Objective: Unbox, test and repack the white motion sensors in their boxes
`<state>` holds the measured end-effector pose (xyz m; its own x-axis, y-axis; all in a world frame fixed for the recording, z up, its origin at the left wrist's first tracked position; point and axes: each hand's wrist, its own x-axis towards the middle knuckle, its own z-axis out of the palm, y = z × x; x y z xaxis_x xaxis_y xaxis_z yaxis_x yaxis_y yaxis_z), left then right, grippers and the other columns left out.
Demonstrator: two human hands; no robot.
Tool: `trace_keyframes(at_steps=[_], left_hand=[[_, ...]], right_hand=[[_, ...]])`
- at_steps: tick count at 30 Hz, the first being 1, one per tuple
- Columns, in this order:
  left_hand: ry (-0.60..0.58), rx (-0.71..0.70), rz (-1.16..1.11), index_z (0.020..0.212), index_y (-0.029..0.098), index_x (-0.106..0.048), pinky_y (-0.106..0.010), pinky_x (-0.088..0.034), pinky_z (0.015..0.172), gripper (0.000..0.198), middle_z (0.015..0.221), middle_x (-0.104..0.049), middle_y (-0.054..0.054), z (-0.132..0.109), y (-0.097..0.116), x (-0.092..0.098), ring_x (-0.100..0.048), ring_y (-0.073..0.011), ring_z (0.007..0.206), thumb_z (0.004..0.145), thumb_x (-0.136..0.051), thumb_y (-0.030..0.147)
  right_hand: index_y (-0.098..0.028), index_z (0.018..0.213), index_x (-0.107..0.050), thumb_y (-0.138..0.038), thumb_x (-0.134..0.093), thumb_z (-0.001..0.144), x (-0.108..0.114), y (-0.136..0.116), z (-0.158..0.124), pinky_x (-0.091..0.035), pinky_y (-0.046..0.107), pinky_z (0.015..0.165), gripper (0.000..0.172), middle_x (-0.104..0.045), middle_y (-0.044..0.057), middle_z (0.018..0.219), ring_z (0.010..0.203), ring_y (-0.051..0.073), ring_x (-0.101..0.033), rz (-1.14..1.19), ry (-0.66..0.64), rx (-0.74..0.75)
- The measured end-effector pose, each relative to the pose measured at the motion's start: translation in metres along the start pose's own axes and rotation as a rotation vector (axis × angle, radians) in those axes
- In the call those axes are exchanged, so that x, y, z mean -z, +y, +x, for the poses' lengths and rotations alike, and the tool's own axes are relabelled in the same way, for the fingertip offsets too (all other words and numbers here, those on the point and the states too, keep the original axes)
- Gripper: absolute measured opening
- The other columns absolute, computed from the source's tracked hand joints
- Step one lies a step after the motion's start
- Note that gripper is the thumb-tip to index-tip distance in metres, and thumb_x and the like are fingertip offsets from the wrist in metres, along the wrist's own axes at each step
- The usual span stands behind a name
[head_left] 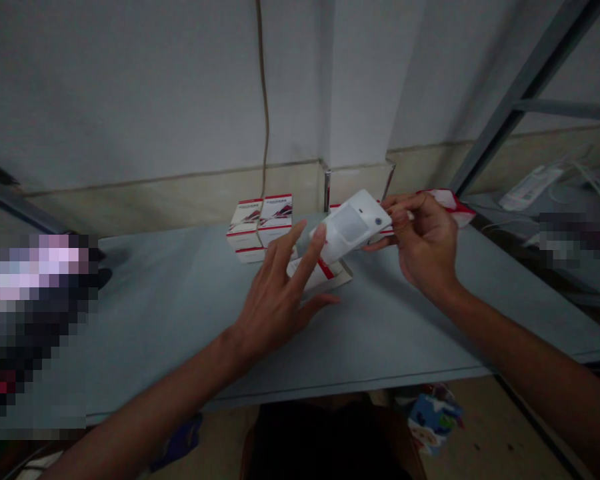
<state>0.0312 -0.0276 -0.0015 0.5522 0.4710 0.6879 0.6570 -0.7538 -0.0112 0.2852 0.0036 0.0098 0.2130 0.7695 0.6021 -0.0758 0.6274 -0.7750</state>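
Note:
A white motion sensor (351,225) with a pale lens window is tilted above the table. The fingers and thumb of my right hand (427,243) pinch its upper right end. My left hand (283,297) is spread, its index fingertip at the lower left end of the sensor; whether it presses there I cannot tell. Below the sensor lies a red and white carton (325,275) with an end flap out, partly hidden by my left hand. More red and white packaging shows behind the sensor, mostly covered.
Small red-and-white boxes (259,227) stand at the back by the wall. A red and white packet (453,205) lies beyond my right hand. A cable (264,93) hangs down the wall. Metal frame posts (513,107) rise at right, near a white power strip (533,187).

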Motion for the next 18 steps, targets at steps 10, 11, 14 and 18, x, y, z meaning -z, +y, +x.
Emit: trace_keyframes(at_steps=[10, 11, 14, 18], left_hand=[[0.161, -0.233, 0.067, 0.168, 0.025, -0.021, -0.059, -0.048, 0.116, 0.08, 0.156, -0.054, -0.018, 0.018, -0.065, 0.009, -0.055, -0.0367, 0.141, 0.102, -0.064, 0.041], [0.192, -0.245, 0.085, 0.166, 0.026, -0.025, -0.059, -0.048, 0.116, 0.077, 0.158, -0.052, -0.017, 0.014, -0.075, 0.016, -0.055, -0.0369, 0.141, 0.102, -0.064, 0.043], [0.309, -0.243, 0.074, 0.154, 0.033, -0.046, -0.059, -0.045, 0.118, 0.059, 0.16, -0.05, -0.012, 0.005, -0.103, 0.034, -0.053, -0.0365, 0.144, 0.1, -0.065, 0.046], [0.406, -0.146, 0.089, 0.136, 0.032, -0.06, -0.064, -0.043, 0.119, 0.048, 0.15, -0.058, -0.01, -0.001, -0.119, 0.04, -0.051, -0.038, 0.145, 0.097, -0.062, 0.061]], right_hand=[[-0.019, 0.078, -0.067, -0.031, -0.086, 0.082, 0.012, -0.002, 0.016, -0.047, 0.022, 0.035, 0.023, -0.067, 0.001, 0.083, 0.058, 0.013, -0.066, 0.057, 0.121, 0.163], [-0.019, 0.076, -0.065, -0.029, -0.085, 0.082, 0.02, -0.002, 0.027, -0.043, 0.02, 0.034, 0.024, -0.066, 0.0, 0.078, 0.055, 0.011, -0.064, 0.071, 0.198, 0.182], [-0.019, 0.069, -0.058, -0.011, -0.07, 0.088, 0.046, -0.003, 0.058, -0.032, 0.019, 0.031, 0.025, -0.061, -0.002, 0.071, 0.047, 0.009, -0.057, 0.066, 0.423, 0.148], [-0.021, 0.067, -0.054, -0.001, -0.058, 0.092, 0.06, -0.004, 0.072, -0.027, 0.019, 0.033, 0.032, -0.057, -0.004, 0.066, 0.043, 0.006, -0.051, 0.0, 0.501, 0.124]])
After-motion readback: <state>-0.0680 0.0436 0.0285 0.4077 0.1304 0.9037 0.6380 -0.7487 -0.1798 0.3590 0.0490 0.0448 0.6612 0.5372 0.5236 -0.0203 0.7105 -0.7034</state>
